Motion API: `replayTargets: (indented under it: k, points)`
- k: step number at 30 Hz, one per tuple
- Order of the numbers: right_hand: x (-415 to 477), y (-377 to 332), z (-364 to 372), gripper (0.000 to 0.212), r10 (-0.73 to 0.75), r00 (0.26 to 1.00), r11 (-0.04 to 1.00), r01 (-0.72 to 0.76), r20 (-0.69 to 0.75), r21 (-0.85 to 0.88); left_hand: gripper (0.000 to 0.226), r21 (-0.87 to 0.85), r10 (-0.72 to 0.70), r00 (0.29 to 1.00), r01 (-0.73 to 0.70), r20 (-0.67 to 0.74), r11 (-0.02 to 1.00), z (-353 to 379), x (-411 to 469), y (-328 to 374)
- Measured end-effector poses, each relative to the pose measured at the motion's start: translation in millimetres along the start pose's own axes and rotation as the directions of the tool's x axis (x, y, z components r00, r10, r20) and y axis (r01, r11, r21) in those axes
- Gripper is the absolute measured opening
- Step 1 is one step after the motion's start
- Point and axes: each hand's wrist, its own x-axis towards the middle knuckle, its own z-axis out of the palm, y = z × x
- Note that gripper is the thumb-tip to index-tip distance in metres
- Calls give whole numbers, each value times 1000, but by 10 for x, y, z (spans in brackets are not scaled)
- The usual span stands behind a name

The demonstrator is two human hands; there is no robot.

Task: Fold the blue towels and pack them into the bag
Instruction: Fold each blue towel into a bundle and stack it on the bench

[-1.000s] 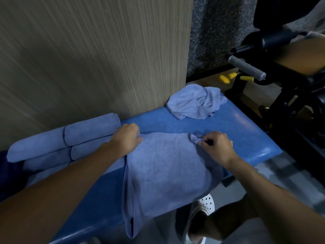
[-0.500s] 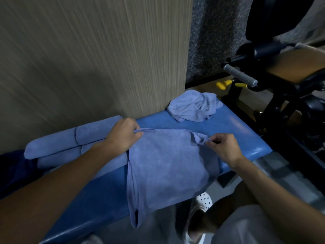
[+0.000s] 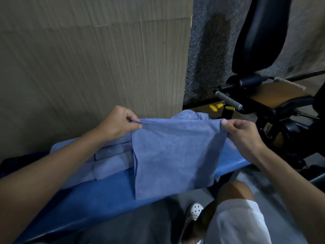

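My left hand (image 3: 119,124) and right hand (image 3: 244,136) each pinch a top corner of the blue towel (image 3: 175,155) — I'd level that edge, taut, before folding onto the desk (image 3: 88,199).

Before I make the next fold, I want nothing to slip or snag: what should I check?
1. The left hand pinches one top corner of the held towel: ok.
2. The right hand pinches the other top corner: ok.
3. Top edge stretched straight between the hands: ok.
4. Bare bench surface below to lay it on: ok.
5. Hanging cloth apart from the folded towels: cannot tell, they overlap in view.
6. The bag within reach: cannot tell, none clearly in view.
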Motion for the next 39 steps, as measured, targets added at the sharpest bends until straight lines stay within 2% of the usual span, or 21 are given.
replayTargets:
  k: [5,9,13,16,20,23,28,34,39]
  points:
    - [-25,-216,-48,28,-48,996,998,46,-77,-31,11,-18,22,998,-23,-60,1000,-180,-13,114]
    - [-25,-385,-24,25,-66,987,998,64,-144,-20,21,17,69,997,-69,-36,997,-293,-57,174]
    - [-26,-506,7,20,-73,989,997,74,-126,2,18,11,85,991,-84,-100,996,-361,-79,254]
    - [-23,-571,10,15,-73,992,997,73,-106,-5,10,-52,39,985,-48,-166,997,-426,-70,304]
    - [1,-639,27,17,-87,993,996,86,-86,-15,6,-85,6,983,-22,-185,996,-492,-51,362]
    - [16,-659,15,7,-116,992,992,115,-40,-43,4,-70,-4,977,-11,-211,997,-524,-29,392]
    - [3,-724,-13,19,-165,986,980,161,-18,-117,6,-56,3,973,-17,-232,998,-590,1,451]
    - [61,-837,-34,16,-162,978,984,150,-135,-94,11,-38,0,975,-9,-222,999,-621,-12,545]
    - [109,-914,-68,20,-234,954,968,211,-190,-132,12,-53,-9,974,-4,-227,999,-618,-38,646]
